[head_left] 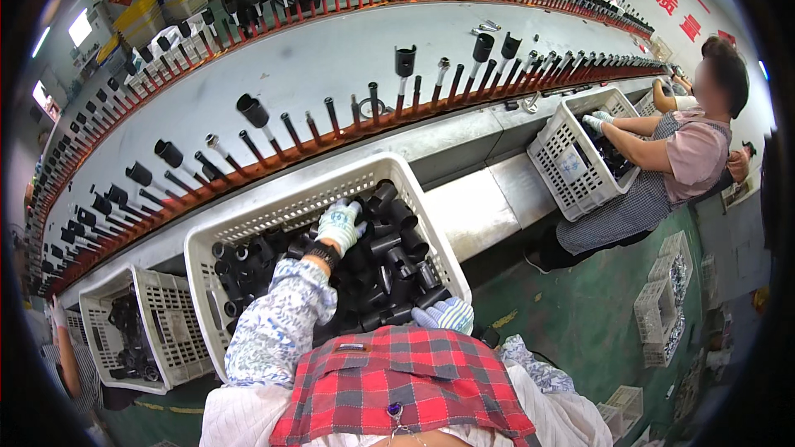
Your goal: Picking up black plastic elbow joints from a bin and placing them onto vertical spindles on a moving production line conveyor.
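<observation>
In front of me a white plastic basket (203,281) holds a heap of black tubular plastic parts (360,281). My left hand (339,227), in a pale striped work glove, reaches into the middle of the heap. Its fingers are apart over the parts, and no part shows lifted in them. At the basket's near right corner my right hand (447,315), gloved alike, lies with fingers stretched toward the parts. A black tube (432,296) is just beside those fingers. The undersides of both hands are hidden.
Beyond the basket runs a line of upright red-based spindles (286,153), some carrying black parts, round a grey table (273,74). A co-worker (691,149) on the right reaches into another white basket (571,170). More baskets (166,323) stand left.
</observation>
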